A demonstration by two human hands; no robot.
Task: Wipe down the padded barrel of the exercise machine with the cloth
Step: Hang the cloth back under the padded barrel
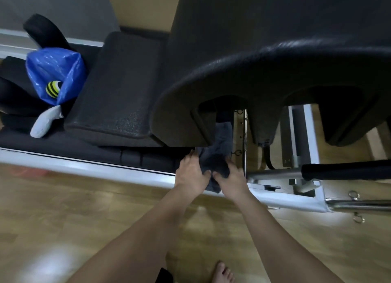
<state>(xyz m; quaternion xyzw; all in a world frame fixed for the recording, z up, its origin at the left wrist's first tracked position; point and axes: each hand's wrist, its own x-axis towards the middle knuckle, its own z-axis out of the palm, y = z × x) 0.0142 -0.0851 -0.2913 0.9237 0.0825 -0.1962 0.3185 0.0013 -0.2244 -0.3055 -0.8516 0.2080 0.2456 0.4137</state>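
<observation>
The padded barrel (264, 67) is a large black arched cushion filling the upper right, seen from above. A dark grey cloth (220, 149) hangs below the barrel's near left leg and bunches on the machine's frame. My left hand (191, 174) grips the cloth's left side, fingers curled over it. My right hand (231, 178) holds its right side, close beside the left hand. Both hands sit just under the barrel's lower edge, at the white frame rail (118, 166). The cloth's upper end disappears into the gap under the barrel.
A black padded box (118, 88) lies left of the barrel on the carriage. Farther left are a blue plastic bag (57, 71) with a yellow-striped ball and a grey pouch (45, 122). A padded foot bar (347, 170) and metal hooks stand at right. Wooden floor and my bare foot (223, 272) lie below.
</observation>
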